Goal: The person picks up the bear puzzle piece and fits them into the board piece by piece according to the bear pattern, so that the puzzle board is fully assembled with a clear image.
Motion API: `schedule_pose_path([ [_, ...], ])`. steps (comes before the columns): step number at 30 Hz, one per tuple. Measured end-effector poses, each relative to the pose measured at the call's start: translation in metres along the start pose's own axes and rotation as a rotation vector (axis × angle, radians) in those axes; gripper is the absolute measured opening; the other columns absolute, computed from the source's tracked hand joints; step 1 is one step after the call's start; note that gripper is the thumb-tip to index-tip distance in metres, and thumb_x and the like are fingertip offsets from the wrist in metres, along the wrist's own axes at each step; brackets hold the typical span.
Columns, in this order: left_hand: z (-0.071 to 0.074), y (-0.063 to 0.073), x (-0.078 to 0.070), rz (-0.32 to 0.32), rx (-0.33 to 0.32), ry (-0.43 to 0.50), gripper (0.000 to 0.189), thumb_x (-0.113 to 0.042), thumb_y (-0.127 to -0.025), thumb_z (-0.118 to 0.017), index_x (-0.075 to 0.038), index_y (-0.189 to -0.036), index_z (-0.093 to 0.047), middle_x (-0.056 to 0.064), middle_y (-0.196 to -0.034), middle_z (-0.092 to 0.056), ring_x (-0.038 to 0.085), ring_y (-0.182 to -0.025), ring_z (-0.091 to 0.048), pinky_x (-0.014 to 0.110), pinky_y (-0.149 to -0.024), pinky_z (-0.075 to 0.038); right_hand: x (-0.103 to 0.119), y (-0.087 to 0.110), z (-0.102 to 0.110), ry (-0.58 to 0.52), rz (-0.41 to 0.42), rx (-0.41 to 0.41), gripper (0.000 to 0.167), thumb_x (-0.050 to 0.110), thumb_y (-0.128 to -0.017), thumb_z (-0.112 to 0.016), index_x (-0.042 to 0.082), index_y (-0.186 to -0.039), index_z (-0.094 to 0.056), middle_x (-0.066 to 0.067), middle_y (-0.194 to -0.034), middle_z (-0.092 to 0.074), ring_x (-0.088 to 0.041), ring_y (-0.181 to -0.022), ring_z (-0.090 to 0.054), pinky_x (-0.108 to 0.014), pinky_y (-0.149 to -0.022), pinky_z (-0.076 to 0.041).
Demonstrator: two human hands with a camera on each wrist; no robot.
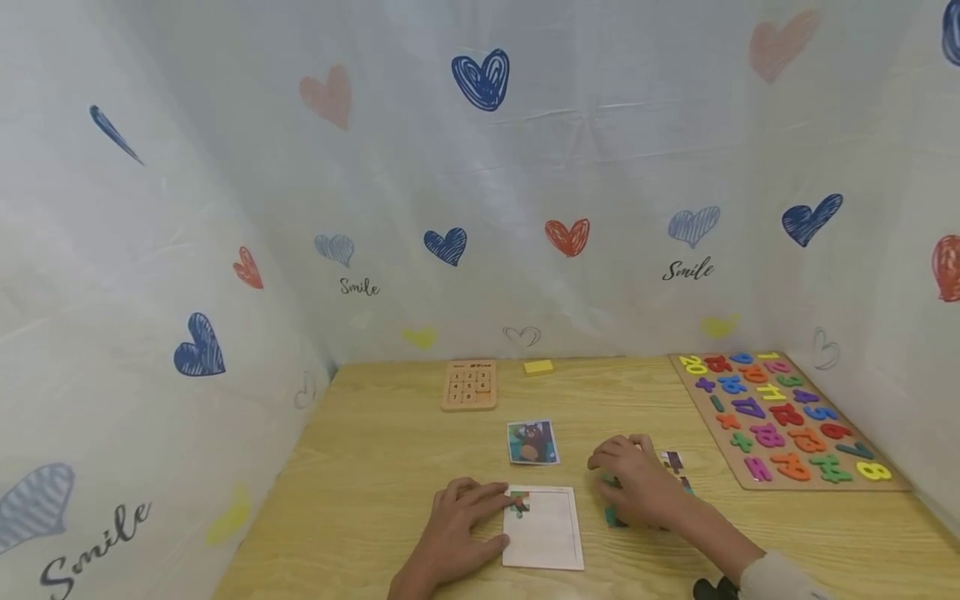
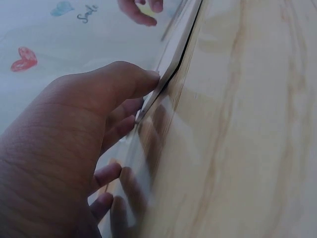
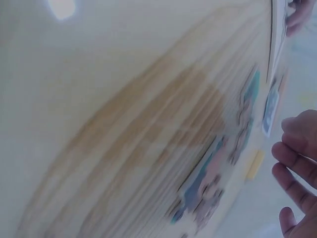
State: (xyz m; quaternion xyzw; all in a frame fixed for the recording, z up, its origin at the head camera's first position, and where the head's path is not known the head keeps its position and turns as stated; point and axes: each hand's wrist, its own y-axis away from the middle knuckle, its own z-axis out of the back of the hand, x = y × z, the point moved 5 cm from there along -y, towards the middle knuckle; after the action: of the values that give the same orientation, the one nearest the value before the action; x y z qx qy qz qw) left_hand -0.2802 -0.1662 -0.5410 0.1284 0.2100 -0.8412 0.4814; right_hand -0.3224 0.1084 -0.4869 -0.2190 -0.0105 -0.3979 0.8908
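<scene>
A white square puzzle tray (image 1: 545,542) lies on the table, with a small patch of coloured jigsaw piece (image 1: 519,502) in its upper left corner. My left hand (image 1: 461,529) rests at the tray's left edge, index fingertip by that piece and thumb touching the side lower down. To the right, my right hand (image 1: 637,483) hovers over loose jigsaw pieces (image 3: 203,183), partly covering them in the head view. Its fingers (image 3: 297,163) are spread and loosely bent in the right wrist view, with nothing seen between them. Behind the tray lies a bear picture card (image 1: 533,442).
A wooden number slide puzzle (image 1: 469,386) and a yellow block (image 1: 538,367) lie at the table's back. A board of colourful foam-like numbers (image 1: 787,421) covers the right side. A black object (image 1: 715,590) sits beneath the right sleeve. White curtains with hearts surround the table.
</scene>
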Motion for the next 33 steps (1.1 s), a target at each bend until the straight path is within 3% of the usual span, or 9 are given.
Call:
schedule_pose_path([
  [13,0.002,0.001,-0.002,-0.008,-0.022,0.002,0.047,-0.045,-0.091,-0.067,-0.042,-0.137,-0.059,-0.016,-0.144,-0.052,0.025,-0.126,-0.041,0.058,-0.098,-0.032,-0.039,0.012,0.018,0.069,-0.039,-0.043,0.021,0.007,-0.079,-0.081,0.016,-0.096,-0.073,0.003,-0.1,-0.068,-0.022,-0.099,-0.06,-0.058,-0.085,-0.035],
  [21,0.001,0.0,-0.002,-0.006,-0.019,0.008,0.046,-0.046,-0.09,-0.066,-0.043,-0.136,-0.06,-0.016,-0.143,-0.053,0.024,-0.125,-0.042,0.057,-0.097,-0.032,-0.058,0.015,0.018,0.141,-0.097,0.012,0.021,0.014,-0.078,-0.085,0.018,-0.094,-0.073,0.003,-0.098,-0.068,-0.024,-0.099,-0.06,-0.059,-0.084,-0.035],
  [33,0.001,0.0,-0.002,-0.009,-0.021,0.009,0.046,-0.046,-0.091,-0.066,-0.042,-0.136,-0.06,-0.015,-0.143,-0.053,0.024,-0.125,-0.042,0.057,-0.096,-0.032,-0.078,0.023,0.021,0.026,-0.122,0.055,0.021,0.011,-0.082,-0.081,0.015,-0.101,-0.074,0.004,-0.098,-0.07,-0.026,-0.101,-0.06,-0.059,-0.087,-0.033],
])
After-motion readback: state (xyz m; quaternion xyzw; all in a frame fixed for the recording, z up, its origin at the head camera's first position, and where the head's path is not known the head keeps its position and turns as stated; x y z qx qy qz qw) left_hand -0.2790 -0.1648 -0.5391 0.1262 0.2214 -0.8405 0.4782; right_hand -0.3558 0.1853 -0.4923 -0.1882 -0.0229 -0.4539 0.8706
